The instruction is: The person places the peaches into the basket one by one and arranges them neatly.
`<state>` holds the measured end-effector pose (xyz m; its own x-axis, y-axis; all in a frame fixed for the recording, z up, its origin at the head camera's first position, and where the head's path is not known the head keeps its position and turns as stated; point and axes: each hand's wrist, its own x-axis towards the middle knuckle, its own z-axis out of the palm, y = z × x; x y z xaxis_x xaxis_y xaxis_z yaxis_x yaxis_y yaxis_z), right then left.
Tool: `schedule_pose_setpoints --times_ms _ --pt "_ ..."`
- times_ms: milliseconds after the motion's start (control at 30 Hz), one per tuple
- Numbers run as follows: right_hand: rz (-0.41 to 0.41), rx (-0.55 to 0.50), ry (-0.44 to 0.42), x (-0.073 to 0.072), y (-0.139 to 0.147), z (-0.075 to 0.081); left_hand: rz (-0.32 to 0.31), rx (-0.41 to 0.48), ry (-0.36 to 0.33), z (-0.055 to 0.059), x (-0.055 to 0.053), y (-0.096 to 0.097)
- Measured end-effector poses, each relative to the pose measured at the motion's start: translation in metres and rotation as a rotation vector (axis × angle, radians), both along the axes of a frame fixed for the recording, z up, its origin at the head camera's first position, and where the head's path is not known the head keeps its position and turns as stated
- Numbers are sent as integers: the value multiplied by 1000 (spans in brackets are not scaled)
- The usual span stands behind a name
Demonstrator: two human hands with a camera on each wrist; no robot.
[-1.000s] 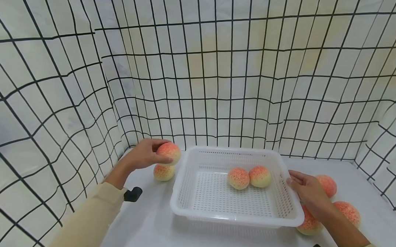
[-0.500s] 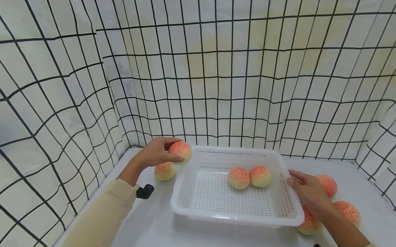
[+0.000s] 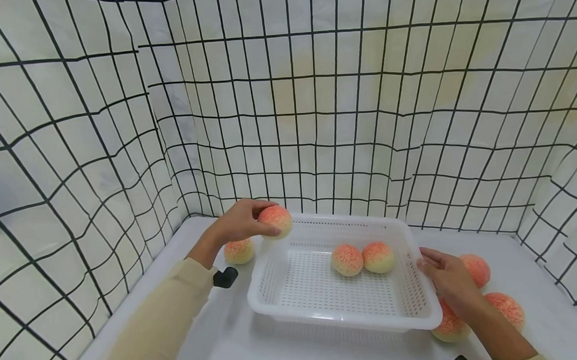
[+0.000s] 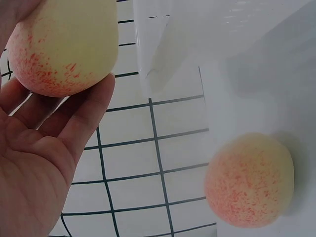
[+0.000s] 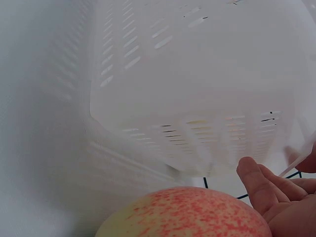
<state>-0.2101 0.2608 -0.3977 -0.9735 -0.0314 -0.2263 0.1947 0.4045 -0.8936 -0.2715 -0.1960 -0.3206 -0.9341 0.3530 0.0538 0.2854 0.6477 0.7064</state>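
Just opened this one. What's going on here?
A person is handling peaches and a white basket. Their left hand holds a peach up at the basket's far left corner, while their right hand grips the right rim of the basket. Two peaches sit side by side inside. A loose peach lies left of the basket on the table; three others lie to its right, near the right hand and forearm.
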Motion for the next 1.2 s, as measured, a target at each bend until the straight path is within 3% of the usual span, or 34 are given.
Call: schedule_pose_setpoints --times_ms 233,567,1200 --pt "3 11 -2 -1 0 1 -9 11 -21 2 -2 10" --pt "-2 18 2 -2 0 3 -49 16 3 -2 -8 18" --pt "5 6 -6 0 0 -1 -23 -21 -17 -12 -15 38"
